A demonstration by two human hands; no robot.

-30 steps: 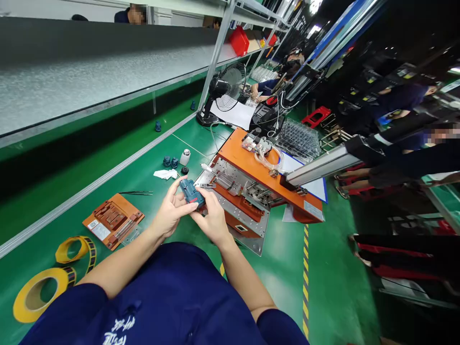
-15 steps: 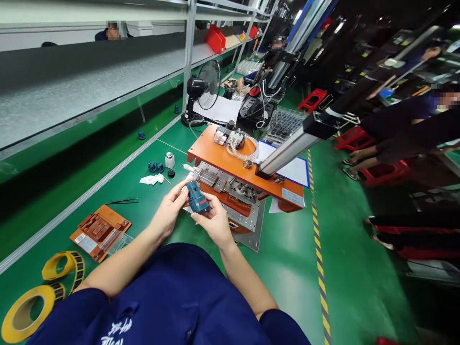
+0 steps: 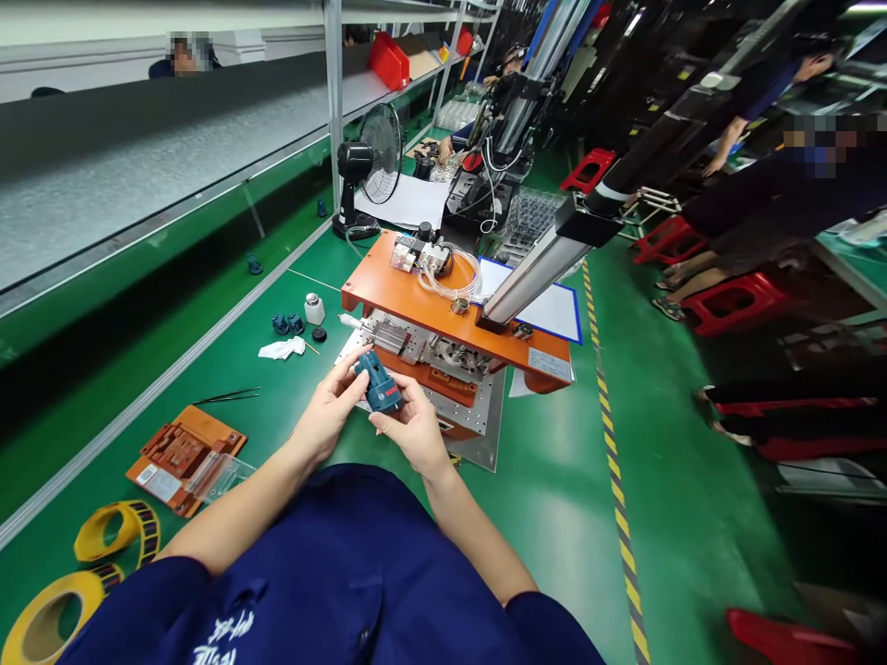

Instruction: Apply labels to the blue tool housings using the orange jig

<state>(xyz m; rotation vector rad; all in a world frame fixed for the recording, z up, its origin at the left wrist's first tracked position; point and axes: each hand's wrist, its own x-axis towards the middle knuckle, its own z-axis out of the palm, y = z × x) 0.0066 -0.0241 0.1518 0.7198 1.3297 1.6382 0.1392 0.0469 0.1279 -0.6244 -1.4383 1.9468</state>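
Between both hands, in front of my chest, is a dark teal plastic housing (image 3: 381,382) with a small red label; it looks like a power-tool part. My left hand (image 3: 334,403) grips its upper left end, thumb on top. The fingers of my right hand (image 3: 414,423) close round its lower right end. Just beyond stands an orange machine fixture (image 3: 408,296) with a metal plate and clamps underneath. On the green mat to the left lie several similar small teal parts (image 3: 288,323), a white crumpled tissue (image 3: 281,348) and a white bottle (image 3: 314,308).
An orange jig (image 3: 181,457) and black tweezers (image 3: 228,395) lie at left, near a yellow label roll (image 3: 52,614). A black fan (image 3: 357,175) stands behind. A slanted metal column (image 3: 540,277) rises over the fixture. Other people sit at the right and back.
The view has shifted slightly, so the bench and fixture sit a little further left. Both hands keep hold of the teal housing, almost in the same pose.
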